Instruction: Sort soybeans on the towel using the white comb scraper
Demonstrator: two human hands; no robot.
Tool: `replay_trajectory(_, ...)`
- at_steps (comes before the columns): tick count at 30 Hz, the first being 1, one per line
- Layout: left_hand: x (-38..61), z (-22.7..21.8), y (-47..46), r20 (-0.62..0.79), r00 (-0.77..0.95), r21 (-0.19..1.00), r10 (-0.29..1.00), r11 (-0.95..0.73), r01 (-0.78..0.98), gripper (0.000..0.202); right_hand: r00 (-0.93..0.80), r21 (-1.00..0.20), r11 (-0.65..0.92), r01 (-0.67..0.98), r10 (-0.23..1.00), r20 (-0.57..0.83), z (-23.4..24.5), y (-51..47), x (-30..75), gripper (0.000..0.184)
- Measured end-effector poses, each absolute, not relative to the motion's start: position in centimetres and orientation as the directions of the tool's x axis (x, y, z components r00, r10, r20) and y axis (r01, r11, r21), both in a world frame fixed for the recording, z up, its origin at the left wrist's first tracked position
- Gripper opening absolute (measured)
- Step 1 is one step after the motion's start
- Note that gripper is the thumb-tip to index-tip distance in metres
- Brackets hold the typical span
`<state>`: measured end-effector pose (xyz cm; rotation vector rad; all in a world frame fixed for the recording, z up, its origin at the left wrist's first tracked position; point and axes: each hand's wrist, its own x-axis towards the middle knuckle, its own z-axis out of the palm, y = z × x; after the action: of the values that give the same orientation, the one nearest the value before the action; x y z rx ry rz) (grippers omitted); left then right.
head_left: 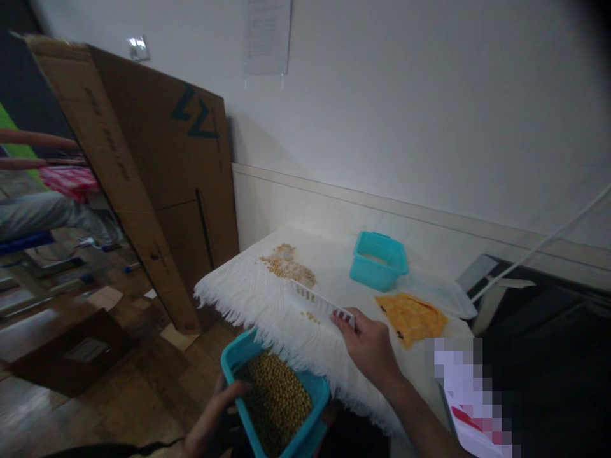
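My left hand [224, 404] grips the left rim of a teal plastic tub [319, 397], with the thumb over the edge. Yellow soybeans [279, 394] fill much of this tub, which is held below the table's fringed front edge. In my right hand [370, 346] is a white slotted plastic strip [319, 302], held by its right end, its lower edge at the cloth. A few loose soybeans [310, 316] lie just in front of the strip. Behind it spreads a pile of pale grains mixed with soybeans [289, 267].
A second teal tub [377, 264] stands on the white tablecloth [248, 286], beside a clear lid [443, 292] and an orange cloth or bag [413, 318]. A tall cardboard box [162, 159] rises at the left. Another person's arms [35, 143] show at the far left.
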<state>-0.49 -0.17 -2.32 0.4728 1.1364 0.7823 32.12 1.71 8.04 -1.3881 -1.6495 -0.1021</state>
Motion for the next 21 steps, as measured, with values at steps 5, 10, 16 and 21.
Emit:
replay_trajectory(5, 0.4, -0.3, -0.8, -0.632, 0.126, 0.716, 0.765, 0.638, -0.284, 0.104, -0.087, -0.21, 0.447, 0.869, 0.558, 0.825, 7.8, 0.3, 29.8, 0.046)
replay_trajectory(10, 0.6, 0.2, -0.6, -0.631, 0.134, 0.714, 0.764, 0.64, -0.284, 0.114, -0.093, -0.174, 0.442, 0.88, 0.52, 0.849, 8.5, 0.1, 29.2, 0.051)
replay_trajectory(16, 0.0, 0.2, -0.5, -0.618, 0.194, 0.711, 0.762, 0.647, -0.275, 0.121, 0.032, -0.208, 0.265, 0.941, 0.544, 0.838, 8.7, -3.1, 31.2, 0.06)
replay_trajectory(21, -0.2, 0.5, -0.7, -0.615, 0.197, 0.714, 0.763, 0.646, -0.271, 0.121, 0.035, -0.176, 0.157, 0.972, 0.642, 0.766, 7.8, -5.9, 31.9, 0.066)
